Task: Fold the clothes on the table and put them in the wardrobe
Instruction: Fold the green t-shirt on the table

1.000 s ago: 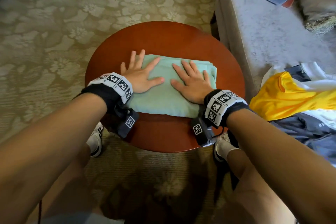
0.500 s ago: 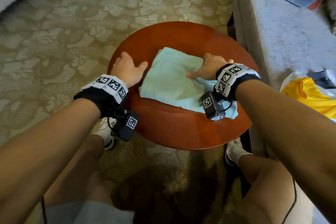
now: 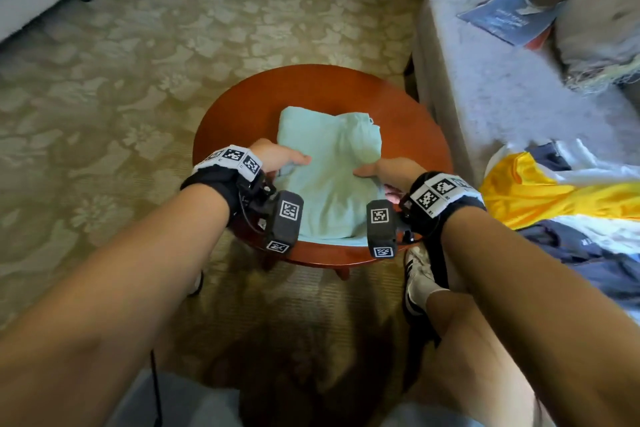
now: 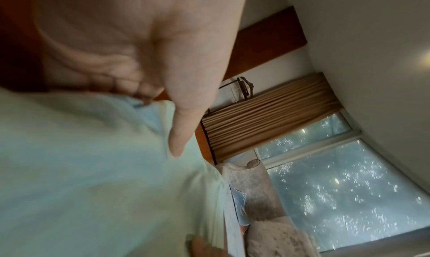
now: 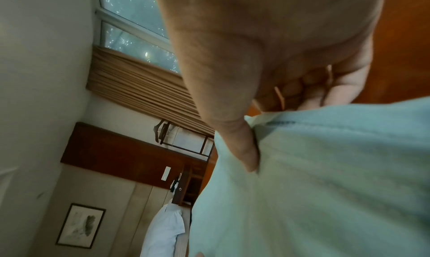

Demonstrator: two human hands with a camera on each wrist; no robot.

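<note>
A folded pale mint-green cotton garment [image 3: 329, 177] lies on a round reddish-brown wooden table [image 3: 242, 114], between both hands. The left hand [image 3: 277, 156] grips its left edge, thumb on top, fingers tucked beneath; the right hand [image 3: 388, 172] grips the right edge likewise

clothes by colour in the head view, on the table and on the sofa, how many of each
Mint green: 1, the folded garment on the round table, gripped by the left hand and the right hand
Yellow: 1, the yellow garment on the sofa
White: 1, the white garment
Navy: 1, the navy garment
Total: 4, though the sofa heap overlaps
</note>
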